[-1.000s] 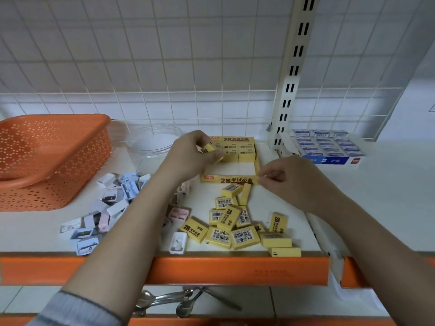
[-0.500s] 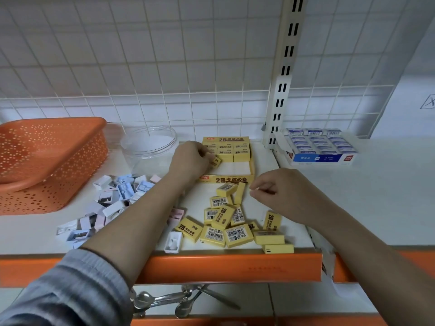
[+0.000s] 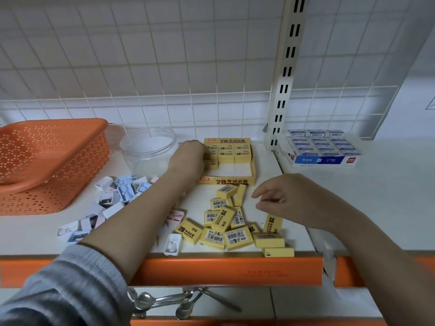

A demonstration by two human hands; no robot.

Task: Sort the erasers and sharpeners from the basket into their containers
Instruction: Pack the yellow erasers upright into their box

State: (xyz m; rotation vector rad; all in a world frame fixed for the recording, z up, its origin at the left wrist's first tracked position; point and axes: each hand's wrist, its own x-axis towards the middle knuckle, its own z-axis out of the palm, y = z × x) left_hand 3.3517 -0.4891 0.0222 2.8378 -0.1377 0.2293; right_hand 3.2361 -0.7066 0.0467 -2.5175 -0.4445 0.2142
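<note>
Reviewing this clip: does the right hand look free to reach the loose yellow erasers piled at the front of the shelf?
Probably yes. The right hand hovers with loosely curled, empty fingers just above and right of the loose yellow erasers, and nothing lies between them. The left hand is away at the yellow eraser box.

Yellow erasers (image 3: 222, 225) lie scattered before their half-filled yellow box (image 3: 227, 181); pastel sharpeners (image 3: 122, 191) left.

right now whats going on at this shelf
A person is sorting stationery. Their left hand is at the yellow eraser box, setting an eraser into its left side. The right hand hovers, holding nothing, over loose yellow erasers. Sharpeners lie beside the orange basket; the clear jar awaits them.
</note>
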